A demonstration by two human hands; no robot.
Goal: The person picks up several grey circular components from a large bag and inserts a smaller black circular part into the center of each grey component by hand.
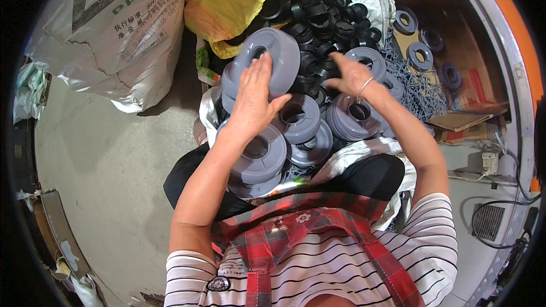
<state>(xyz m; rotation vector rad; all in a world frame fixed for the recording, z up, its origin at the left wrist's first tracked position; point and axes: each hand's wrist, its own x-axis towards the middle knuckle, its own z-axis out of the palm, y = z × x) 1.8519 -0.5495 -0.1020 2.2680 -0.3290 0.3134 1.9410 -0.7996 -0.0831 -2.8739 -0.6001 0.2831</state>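
My left hand (254, 98) lies over a large grey plastic ring (279, 57), fingertips at the edge of its hole and thumb held apart. This ring tilts above another stack (228, 79); I cannot tell whether the hand grips it. My right hand (352, 74) has its fingers spread over a heap of black threaded plastic rings (315, 64), holding nothing visible. Around the hands sit more translucent grey rings: a stack (268, 162) at the front left, a ring (305, 121) in the middle, a stack (341, 121) below my right wrist and a single ring (375, 59) beyond it.
Behind the black rings a yellow woven sack (230, 4) gapes. A large white printed sack (140, 51) stands at left. To the right are many small grey-blue plastic pieces (411, 81) and a cardboard box (473, 51) with loose rings. A black cable (473, 221) loops at lower right.
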